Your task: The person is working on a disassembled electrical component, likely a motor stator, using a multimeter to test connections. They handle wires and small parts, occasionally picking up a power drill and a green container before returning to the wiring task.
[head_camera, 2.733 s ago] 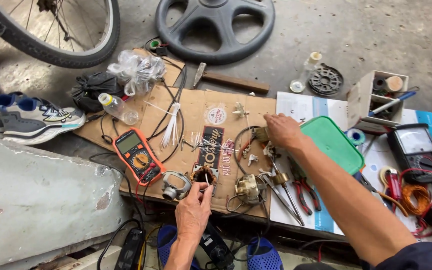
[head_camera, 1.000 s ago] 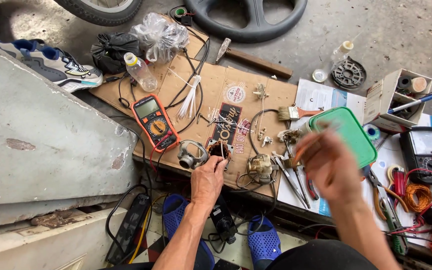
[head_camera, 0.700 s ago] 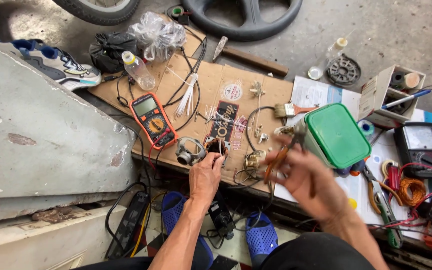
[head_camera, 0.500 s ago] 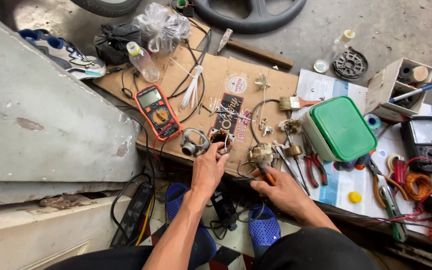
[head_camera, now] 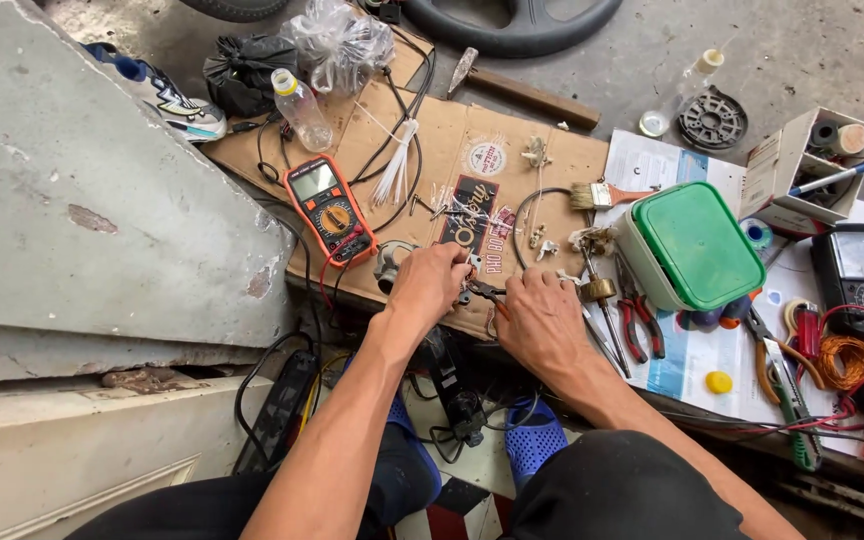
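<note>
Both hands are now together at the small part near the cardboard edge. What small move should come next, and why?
Probably hold the left hand steady and close the small pliers in the right hand gently on the part. The tool tips already meet the left fingertips, and the part itself is hidden, so a slow squeeze seems safest.

You wore the single camera on your head, and it looked steeply down over your forearms at the cardboard sheet (head_camera: 452, 170) on the ground. It sat close enough that your knees filled the bottom edge, while a wheel rim (head_camera: 512, 25) crossed the top edge.
</note>
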